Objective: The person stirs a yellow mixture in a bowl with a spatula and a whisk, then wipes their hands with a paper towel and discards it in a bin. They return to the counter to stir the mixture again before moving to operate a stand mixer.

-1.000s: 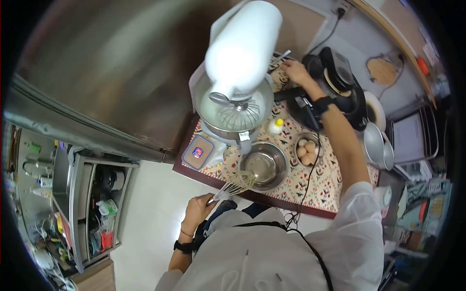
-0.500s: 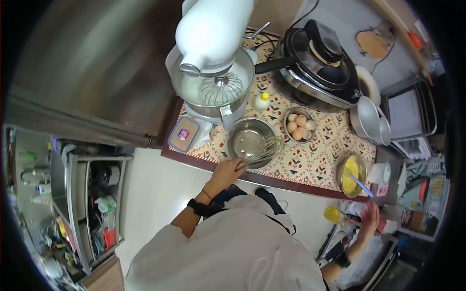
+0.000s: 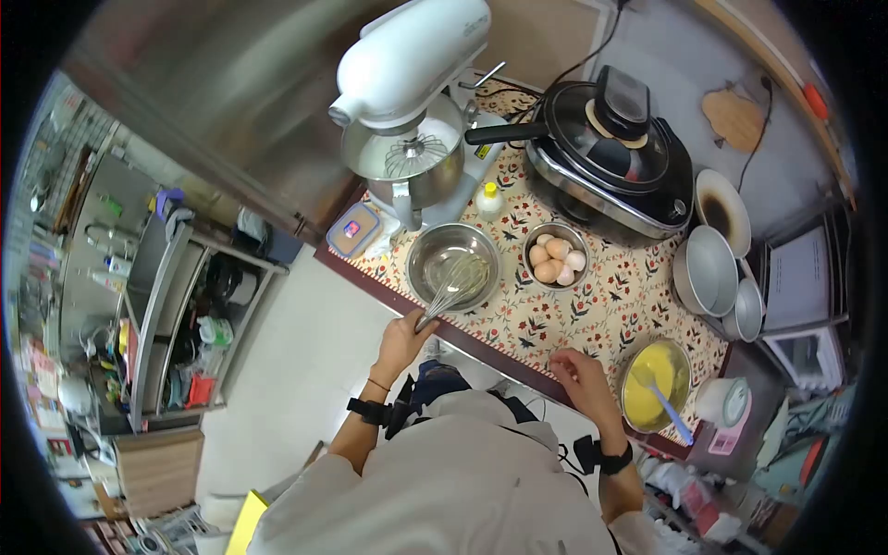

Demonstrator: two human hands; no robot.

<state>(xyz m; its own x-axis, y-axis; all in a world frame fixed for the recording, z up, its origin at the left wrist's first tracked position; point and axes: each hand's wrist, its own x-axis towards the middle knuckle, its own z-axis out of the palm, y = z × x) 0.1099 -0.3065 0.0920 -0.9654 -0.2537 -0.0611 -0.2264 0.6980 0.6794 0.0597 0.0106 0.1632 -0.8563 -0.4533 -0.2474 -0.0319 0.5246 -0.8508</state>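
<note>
My left hand (image 3: 403, 339) is closed around the handle of a balloon whisk (image 3: 446, 298). The wire end rests in a steel bowl (image 3: 418, 242) near the table's front edge. My right hand (image 3: 581, 377) is at the edge of the table, holding nothing, its fingers loosely bent and apart. A small steel bowl (image 3: 534, 269) of eggs (image 3: 553, 257) lies beyond it. To its right stands a metal bowl (image 3: 683, 372) with yellow batter (image 3: 647, 381) and a blue-handled spatula (image 3: 672, 413) leaning in it.
A white stand mixer (image 3: 412, 60) with a wire beater stands behind the whisk's bowl. Nearby are a lidded box (image 3: 354, 230) and a yellow-capped bottle (image 3: 489, 202). A black electric pan (image 3: 601, 176) sits at the back, with round cake tins (image 3: 705, 268) at right.
My right hand has come in from the far right to the table edge. My left hand has moved the whisk, so its wires now lie inside the bowl. The view has shifted.
</note>
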